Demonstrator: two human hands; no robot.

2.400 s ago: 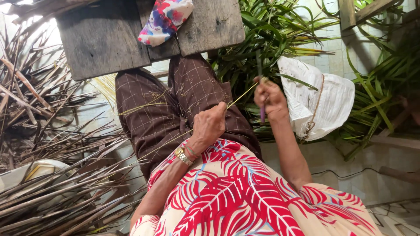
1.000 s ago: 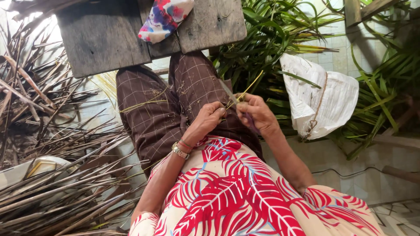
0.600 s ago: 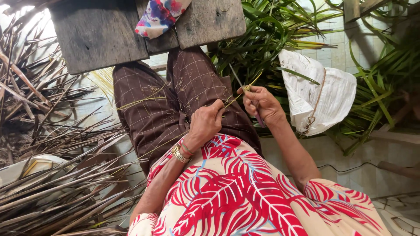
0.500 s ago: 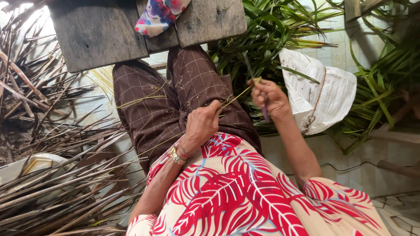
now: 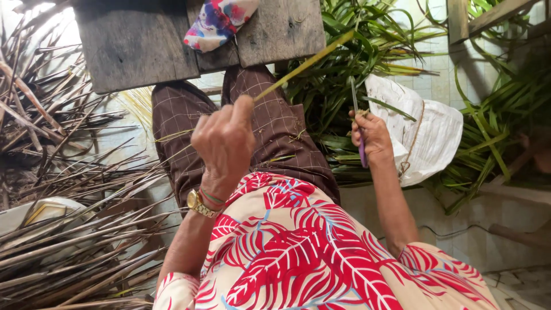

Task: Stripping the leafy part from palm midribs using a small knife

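Note:
My left hand (image 5: 225, 140) is raised above my lap, fingers closed on a thin yellow-green leaf midrib (image 5: 304, 64) that slants up to the right. My right hand (image 5: 372, 135) is off to the right, over the green leaves, gripping a small knife (image 5: 357, 109) with a purple handle and its thin blade pointing up. The two hands are apart. My legs in brown checked trousers (image 5: 270, 123) stretch away below them, with a few loose strips lying on the cloth.
A weathered wooden board (image 5: 138, 43) with a colourful cloth bundle (image 5: 221, 22) lies past my knees. Dry brown leaf stalks (image 5: 63, 229) pile up on the left. Fresh green palm leaves (image 5: 356, 51) and a white sack (image 5: 422, 129) lie on the right.
My left hand has lifted up and left with the midrib, pulling it away from the right hand. The right hand with the knife has stayed out to the right.

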